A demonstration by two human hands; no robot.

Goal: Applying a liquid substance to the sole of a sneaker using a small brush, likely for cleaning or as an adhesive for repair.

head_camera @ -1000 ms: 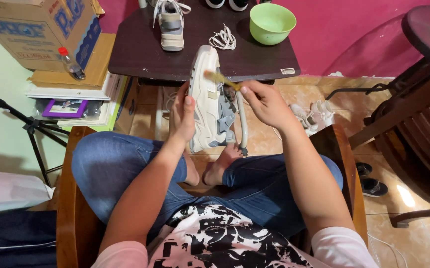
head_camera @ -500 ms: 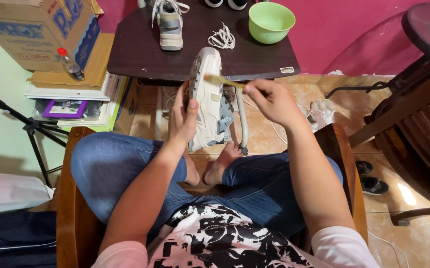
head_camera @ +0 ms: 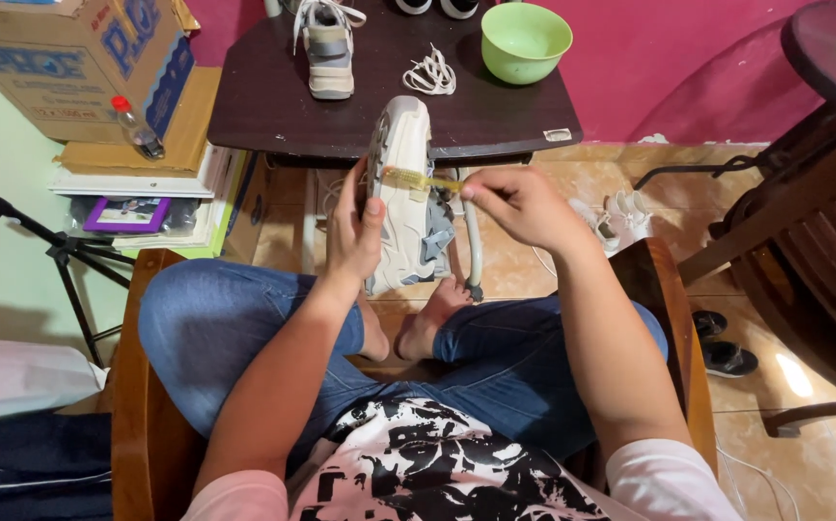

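My left hand (head_camera: 356, 227) grips a white and grey sneaker (head_camera: 403, 198), held upright over my crossed legs with its sole side turned toward me. My right hand (head_camera: 519, 203) pinches a small yellow brush (head_camera: 416, 179) whose head rests across the sneaker near its top. The matching sneaker (head_camera: 326, 48) stands on the dark table (head_camera: 273, 121) ahead, beside a bundle of white laces (head_camera: 431, 72) and a green bowl (head_camera: 526, 41).
A cardboard box (head_camera: 70, 58) and a small bottle (head_camera: 135, 126) sit on stacked boards at left, with a tripod leg (head_camera: 61, 256) below. A dark wooden chair (head_camera: 804, 260) stands at right, black shoes (head_camera: 726, 345) under it. I sit in a wooden armchair (head_camera: 143, 425).
The brush has slid left across the sneaker and my right hand has followed it slightly. The left hand keeps the same grip.
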